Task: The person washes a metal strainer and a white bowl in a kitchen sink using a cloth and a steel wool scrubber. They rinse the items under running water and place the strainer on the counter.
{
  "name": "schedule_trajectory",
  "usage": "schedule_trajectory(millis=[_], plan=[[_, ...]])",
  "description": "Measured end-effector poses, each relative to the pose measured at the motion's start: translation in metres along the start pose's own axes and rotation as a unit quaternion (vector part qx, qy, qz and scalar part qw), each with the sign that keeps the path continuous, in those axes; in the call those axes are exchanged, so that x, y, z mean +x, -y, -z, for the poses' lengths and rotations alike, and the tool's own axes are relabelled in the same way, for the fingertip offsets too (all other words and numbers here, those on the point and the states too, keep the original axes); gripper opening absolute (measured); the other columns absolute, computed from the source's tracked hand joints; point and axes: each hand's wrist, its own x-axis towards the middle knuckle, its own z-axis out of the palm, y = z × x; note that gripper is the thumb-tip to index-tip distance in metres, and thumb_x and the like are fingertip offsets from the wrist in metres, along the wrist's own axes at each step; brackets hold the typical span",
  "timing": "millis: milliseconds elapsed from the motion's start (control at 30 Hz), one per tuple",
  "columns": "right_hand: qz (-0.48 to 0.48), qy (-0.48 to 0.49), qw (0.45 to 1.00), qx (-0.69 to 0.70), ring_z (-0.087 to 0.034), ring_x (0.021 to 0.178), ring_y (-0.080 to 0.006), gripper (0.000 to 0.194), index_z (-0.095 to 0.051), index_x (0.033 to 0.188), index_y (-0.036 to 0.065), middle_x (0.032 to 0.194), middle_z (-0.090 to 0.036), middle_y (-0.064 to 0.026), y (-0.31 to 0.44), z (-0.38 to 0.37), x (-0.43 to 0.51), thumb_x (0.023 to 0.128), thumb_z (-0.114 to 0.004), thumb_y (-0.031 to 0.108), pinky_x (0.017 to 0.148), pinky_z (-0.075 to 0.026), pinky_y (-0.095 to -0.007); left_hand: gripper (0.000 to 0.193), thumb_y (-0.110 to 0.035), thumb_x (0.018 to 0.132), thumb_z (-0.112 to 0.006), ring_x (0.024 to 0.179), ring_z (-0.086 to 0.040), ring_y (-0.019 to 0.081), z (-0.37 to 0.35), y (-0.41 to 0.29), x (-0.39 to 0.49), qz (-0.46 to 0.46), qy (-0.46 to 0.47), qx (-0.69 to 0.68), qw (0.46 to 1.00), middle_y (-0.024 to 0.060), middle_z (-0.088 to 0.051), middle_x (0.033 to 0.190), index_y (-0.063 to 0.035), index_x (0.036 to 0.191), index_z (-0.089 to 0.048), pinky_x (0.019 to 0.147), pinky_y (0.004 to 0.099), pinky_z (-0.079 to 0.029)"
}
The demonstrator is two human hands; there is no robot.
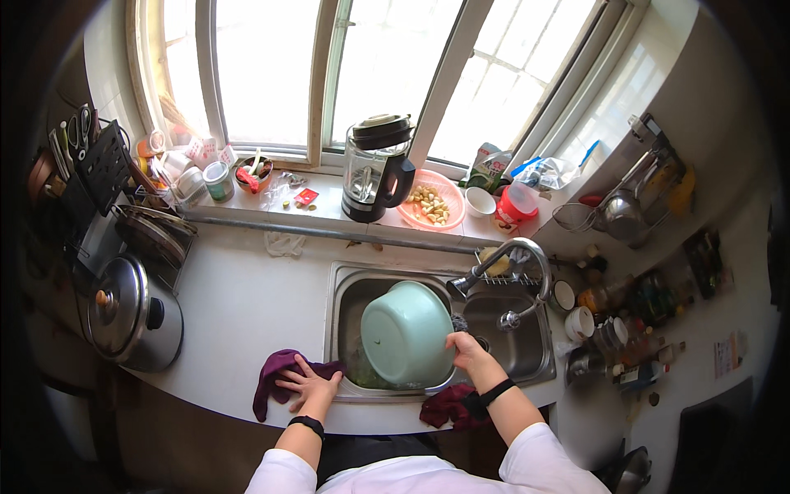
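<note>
My right hand (467, 352) grips the edge of a pale green plastic basin (404, 336), which is tipped on its side over the left bowl of the stainless steel double sink (334, 309). The basin's underside faces me, so its inside is hidden. Something green and blurred shows in the sink bowl below it; I cannot tell what. Flat on a purple cloth (268, 386) at the sink's left front corner rests my left hand (313, 386), fingers spread. A second dark red cloth (439, 407) lies at the front edge, below my right wrist.
A gooseneck faucet (543, 265) arches over the right bowl. Behind, the sill bears a blender (370, 179), a pink basket (460, 207) of garlic-like cloves, a white bowl (480, 202) and a red container (515, 210). At left stands a lidded steel pot (145, 327).
</note>
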Motion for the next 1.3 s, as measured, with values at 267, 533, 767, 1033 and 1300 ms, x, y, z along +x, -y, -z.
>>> schedule_trajectory(millis=[267,533,767,1033,1300], plan=[[0.289,-0.078,0.950,-0.087,-0.058,0.066,-0.0197,0.028,-0.063,0.083,0.007,0.075,-0.061,-0.0005,0.020,0.037,-0.088,0.061,-0.054,-0.009,0.061,-0.045,-0.0293,0.107,-0.048,0.076,-0.070,0.141,0.021,0.0437,-0.012,-0.002,-0.002,-0.053,-0.085,-0.133,0.986,0.0204,0.030,0.152,-0.0243,0.153,0.001,0.095,0.0781,-0.021],[0.607,-0.146,0.592,-0.510,-0.065,0.079,-0.0291,0.022,-0.065,0.088,0.014,0.079,-0.068,-0.0067,0.036,0.119,-0.159,0.068,-0.068,0.005,0.071,-0.049,-0.0392,0.069,-0.035,0.083,-0.070,0.136,-0.032,0.0402,-0.078,-0.111,-0.111,-0.531,-0.112,-0.255,0.800,0.0280,-0.029,0.148,-0.0047,0.139,-0.043,0.110,0.0409,-0.031],[0.620,-0.098,0.523,-0.576,-0.061,0.067,-0.0195,0.016,-0.064,0.084,0.021,0.064,-0.056,-0.0001,0.015,0.225,-0.132,0.073,-0.067,0.010,0.079,-0.040,-0.0363,0.054,-0.020,0.087,-0.064,0.135,-0.035,0.0405,-0.125,-0.229,-0.156,-0.679,-0.121,-0.101,0.717,0.0223,-0.037,0.146,-0.0076,0.137,-0.045,0.110,0.0424,-0.031],[0.602,-0.027,0.598,-0.529,-0.061,0.073,-0.0227,0.026,-0.066,0.088,0.023,0.070,-0.058,-0.0006,-0.007,0.271,-0.107,0.069,-0.067,0.004,0.083,-0.040,-0.0373,0.060,-0.030,0.092,-0.054,0.142,-0.023,0.0318,-0.126,-0.292,-0.154,-0.546,-0.211,0.262,0.767,0.0092,-0.042,0.145,-0.0072,0.144,-0.035,0.113,0.0522,-0.021],[0.622,-0.018,0.606,-0.495,-0.060,0.071,-0.0205,0.024,-0.066,0.087,0.022,0.069,-0.058,0.0008,-0.010,0.275,-0.107,0.070,-0.067,0.005,0.081,-0.040,-0.0366,0.091,-0.040,0.085,-0.062,0.127,-0.045,0.0380,-0.111,-0.275,-0.138,-0.370,-0.155,0.077,0.913,0.0250,-0.041,0.141,0.0003,0.150,-0.011,0.104,0.0413,-0.039]])
